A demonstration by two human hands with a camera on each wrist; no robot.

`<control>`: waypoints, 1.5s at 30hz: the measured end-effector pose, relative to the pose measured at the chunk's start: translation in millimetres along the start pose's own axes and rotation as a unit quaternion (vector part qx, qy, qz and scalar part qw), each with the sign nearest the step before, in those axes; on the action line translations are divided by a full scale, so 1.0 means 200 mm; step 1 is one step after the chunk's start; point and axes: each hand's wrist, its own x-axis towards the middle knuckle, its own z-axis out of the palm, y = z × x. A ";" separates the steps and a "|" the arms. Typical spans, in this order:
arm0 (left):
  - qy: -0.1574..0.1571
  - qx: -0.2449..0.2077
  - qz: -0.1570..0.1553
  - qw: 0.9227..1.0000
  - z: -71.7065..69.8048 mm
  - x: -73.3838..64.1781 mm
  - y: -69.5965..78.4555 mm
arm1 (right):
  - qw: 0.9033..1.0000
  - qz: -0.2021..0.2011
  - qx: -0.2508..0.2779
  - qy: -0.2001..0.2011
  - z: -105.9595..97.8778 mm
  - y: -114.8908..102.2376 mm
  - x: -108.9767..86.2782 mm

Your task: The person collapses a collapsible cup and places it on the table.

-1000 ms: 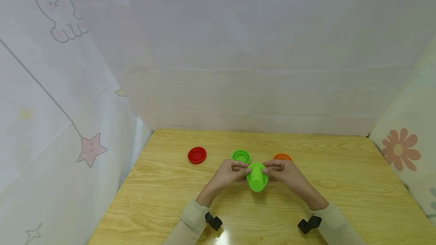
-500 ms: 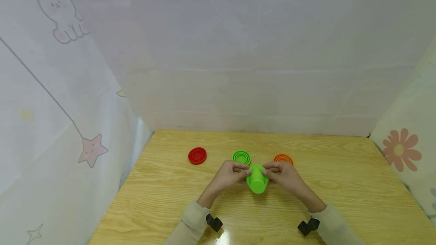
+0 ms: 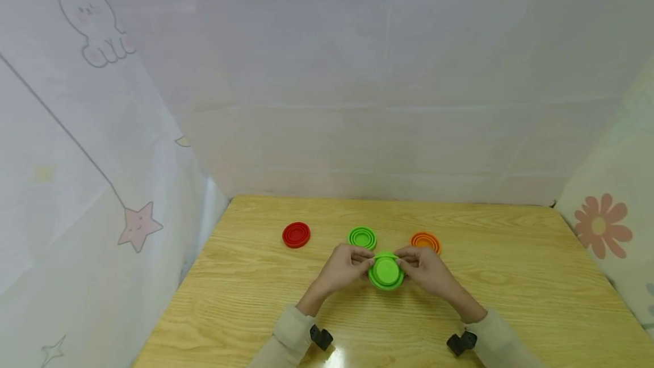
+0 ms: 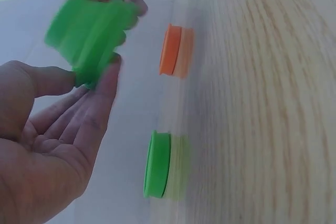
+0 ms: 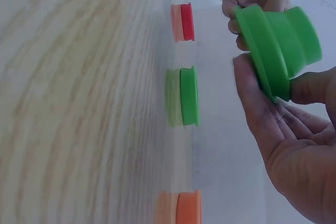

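Between both hands, above the table, is a green collapsible cup [image 3: 386, 272], its base turned toward the head camera. My left hand [image 3: 343, 267] pinches its rim from the left, thumb on the near side and fingers behind. From the right, my right hand [image 3: 428, 270] pinches the opposite part of the rim in the same way. In the right wrist view the cup [image 5: 283, 45] shows stepped walls, partly folded down. A flat green collapsible cup [image 3: 362, 238] lies on the table just beyond the left hand. An orange one [image 3: 425, 241] lies flat beyond the right hand.
A flat red collapsible cup [image 3: 296, 234] lies farther left on the wooden table [image 3: 245, 294]. A pale cloth wall [image 3: 378, 101] rises behind the table's back edge, with printed cloth at both sides. Black wrist cameras [image 3: 321, 337] sit on both sleeves.
The held green cup was stretched out like a cone toward the camera; it now looks much flatter, with rings showing round its base. Both hands have kept their pinch and barely moved.
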 end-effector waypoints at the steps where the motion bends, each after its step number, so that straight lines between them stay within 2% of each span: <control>1: 0.000 0.004 0.001 1.000 0.00 0.00 0.00 | 1.000 0.003 0.003 -0.001 0.00 0.00 0.00; 6: -0.007 -0.003 -0.001 1.000 -0.01 -0.01 -0.01 | 0.999 0.024 0.029 -0.008 0.01 0.01 0.00; 15: -0.004 -0.079 -0.021 0.997 -0.01 0.00 -0.04 | 0.988 0.068 0.134 -0.040 -0.01 0.05 0.00; 21: -0.024 -0.133 -0.044 0.990 -0.02 -0.02 -0.04 | 0.985 0.072 0.151 -0.041 -0.02 0.07 0.01; 25: -0.030 -0.147 -0.056 0.987 -0.02 -0.03 -0.02 | 0.982 0.079 0.163 -0.043 -0.02 0.07 0.01; 33: -0.038 -0.150 -0.057 0.986 -0.03 -0.02 -0.02 | 0.981 0.079 0.165 -0.058 -0.02 0.07 0.02; 41: -0.038 -0.145 -0.054 0.987 -0.02 -0.01 -0.02 | 0.986 0.070 0.146 -0.040 -0.03 0.06 0.02; 45: -0.035 -0.142 -0.057 0.988 -0.01 -0.01 -0.02 | 0.991 0.064 0.116 -0.022 -0.02 0.06 0.02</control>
